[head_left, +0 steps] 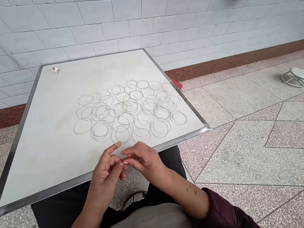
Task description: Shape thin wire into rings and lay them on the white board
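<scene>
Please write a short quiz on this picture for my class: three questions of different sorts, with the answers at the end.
1. Multiple choice: What lies spread over the table?
A) spoons
B) thin rings, many overlapping
C) folded cloths

2. True or false: The fingers of the left hand and the right hand come together by the table's near edge.

3. Fill in the missing word: On the floor off to the right stands a small ____ with a round, pale top.

Key: 1. B; 2. True; 3. stool
</scene>
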Available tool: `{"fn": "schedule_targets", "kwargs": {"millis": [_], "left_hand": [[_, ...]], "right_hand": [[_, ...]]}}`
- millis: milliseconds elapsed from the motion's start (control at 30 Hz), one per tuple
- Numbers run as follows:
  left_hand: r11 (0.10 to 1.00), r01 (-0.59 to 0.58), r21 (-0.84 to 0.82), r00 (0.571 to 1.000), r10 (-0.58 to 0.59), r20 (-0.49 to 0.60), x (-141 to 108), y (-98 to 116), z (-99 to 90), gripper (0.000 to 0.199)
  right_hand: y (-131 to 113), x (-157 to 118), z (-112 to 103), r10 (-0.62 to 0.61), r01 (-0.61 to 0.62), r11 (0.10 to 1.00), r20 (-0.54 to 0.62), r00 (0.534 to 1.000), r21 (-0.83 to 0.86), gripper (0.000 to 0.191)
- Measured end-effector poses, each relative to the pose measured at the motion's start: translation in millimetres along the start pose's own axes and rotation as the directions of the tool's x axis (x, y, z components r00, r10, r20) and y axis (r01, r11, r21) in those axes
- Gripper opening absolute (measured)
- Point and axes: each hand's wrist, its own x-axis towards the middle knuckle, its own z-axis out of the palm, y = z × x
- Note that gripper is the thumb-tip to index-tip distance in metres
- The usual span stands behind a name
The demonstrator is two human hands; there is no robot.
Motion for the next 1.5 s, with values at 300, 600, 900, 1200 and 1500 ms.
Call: {"fn": "schedule_targets", "kwargs": {"millis": [300,600,900,1200,1500], "left_hand": [[0.997,-0.022,0.072,1.000,0.022,-0.001,-0.9,1.2,0.9,0.056],[0.964,-0.107,0.242,0.991,0.122,-0.049,-1.8,-6.4,2.3,0.060],[0.907,-0.159,0.390,0.973,0.211,-0.092,-5.5,-5.7,5.3,0.057],[0.940,-0.162,0.299,0.979,0.191,-0.071,-5.9,-6.5,5.0,0.058],[0.989,-0.028,-0.145,1.000,0.029,0.003,-3.8,0.1,3.9,0.060]], "right_hand": [[-1.4,3.6,-5.5,-0.055,0.068,0.988,0.100,0.994,-0.136,0.020],[-0.3,7.5,-6.6,-0.108,0.154,0.945,0.168,0.980,-0.289,0.017],[4.1,6.2,-7.1,-0.178,0.233,0.917,0.190,0.966,-0.325,0.013],[-5.4,10.7,-15.5,-0.208,0.265,0.910,0.204,0.957,-0.318,0.014],[-5.2,14.9,-27.0,-0.331,0.407,0.873,0.288,0.899,-0.267,0.018]]}}
